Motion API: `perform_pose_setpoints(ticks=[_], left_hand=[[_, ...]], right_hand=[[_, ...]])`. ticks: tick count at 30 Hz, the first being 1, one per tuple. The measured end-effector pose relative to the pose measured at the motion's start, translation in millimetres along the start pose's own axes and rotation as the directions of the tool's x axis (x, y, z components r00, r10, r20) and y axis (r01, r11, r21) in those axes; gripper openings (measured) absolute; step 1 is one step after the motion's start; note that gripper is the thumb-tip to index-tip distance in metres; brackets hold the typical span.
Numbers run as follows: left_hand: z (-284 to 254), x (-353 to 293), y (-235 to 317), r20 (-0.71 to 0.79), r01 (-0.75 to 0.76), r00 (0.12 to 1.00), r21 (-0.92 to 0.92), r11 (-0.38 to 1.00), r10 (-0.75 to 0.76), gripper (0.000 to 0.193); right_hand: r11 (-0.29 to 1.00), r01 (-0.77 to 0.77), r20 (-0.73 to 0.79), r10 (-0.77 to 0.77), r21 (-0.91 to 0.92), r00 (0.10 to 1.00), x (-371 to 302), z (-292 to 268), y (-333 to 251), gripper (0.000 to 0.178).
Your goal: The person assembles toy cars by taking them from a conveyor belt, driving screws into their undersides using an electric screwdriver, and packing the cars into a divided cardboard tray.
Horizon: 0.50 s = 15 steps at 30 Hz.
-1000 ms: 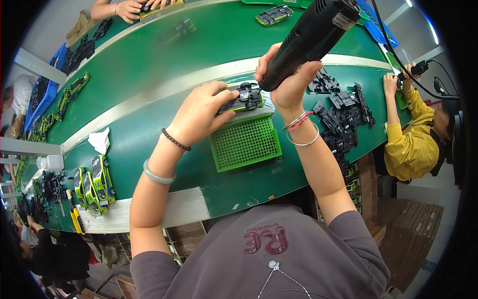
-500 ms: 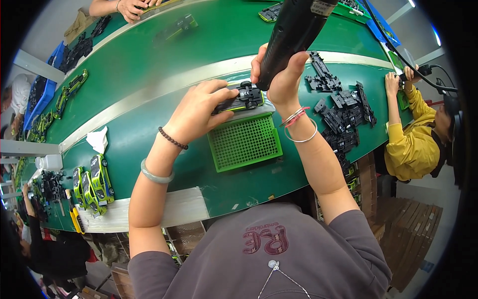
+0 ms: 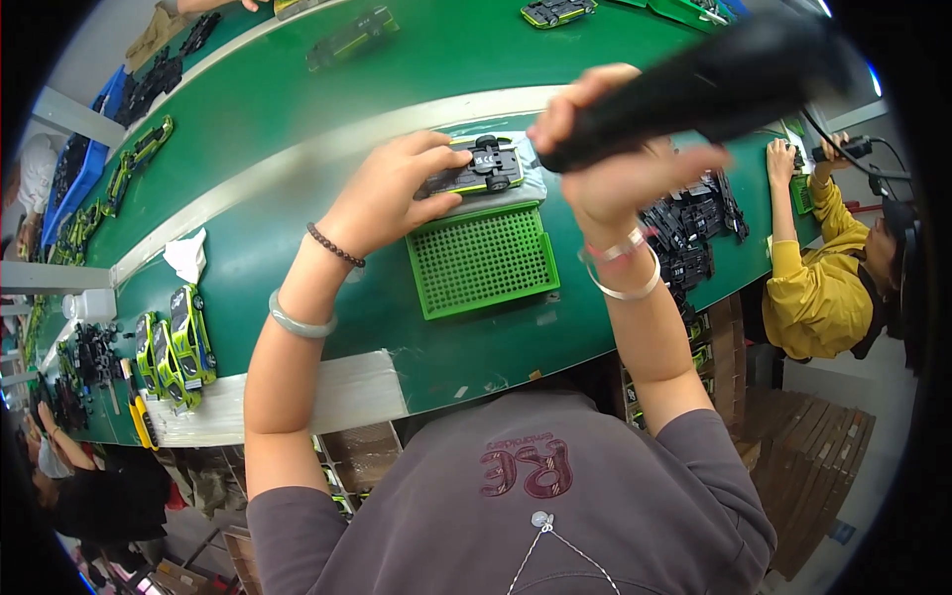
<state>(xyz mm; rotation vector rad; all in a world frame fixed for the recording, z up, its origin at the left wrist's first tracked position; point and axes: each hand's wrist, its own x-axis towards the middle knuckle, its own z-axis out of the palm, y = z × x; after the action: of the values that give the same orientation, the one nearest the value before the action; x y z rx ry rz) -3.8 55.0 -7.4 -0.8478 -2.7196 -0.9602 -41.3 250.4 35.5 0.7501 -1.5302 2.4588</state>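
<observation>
- Well left of our left hand, green toy cars (image 3: 183,342) stand grouped on the table (image 3: 288,278), with a white tissue (image 3: 185,256) just beyond them.
- Our left hand (image 3: 387,193) grips the left end of an overturned toy car (image 3: 488,164), fingers on its dark underside; we judge the step in hand to be steadying it for tool work.
- Between our hands, on the near side, lies a perforated green basket (image 3: 483,266).
- Our right hand (image 3: 630,183), apart from the left and blurred, clasps a black handheld tool (image 3: 714,84), slanted, its tip just right of the car. Tool work here would call for straightening it over the underside.
- Right of that hand, black plastic parts (image 3: 684,223) lie heaped.
</observation>
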Motion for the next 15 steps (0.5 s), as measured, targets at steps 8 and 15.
perform_pose_setpoints(ticks=[8,15], left_hand=[[2,-1,-1,0.012,0.030,0.999,-0.034,0.999,-0.030,0.039],[3,-2,-2,0.010,0.030,0.999,-0.020,0.999,-0.030,0.039]], right_hand=[[0.992,-0.090,-0.049,0.095,0.090,0.994,-71,-28,-1,0.104],[0.992,-0.119,-0.155,0.113,-0.034,0.982,-72,-28,5,0.100]])
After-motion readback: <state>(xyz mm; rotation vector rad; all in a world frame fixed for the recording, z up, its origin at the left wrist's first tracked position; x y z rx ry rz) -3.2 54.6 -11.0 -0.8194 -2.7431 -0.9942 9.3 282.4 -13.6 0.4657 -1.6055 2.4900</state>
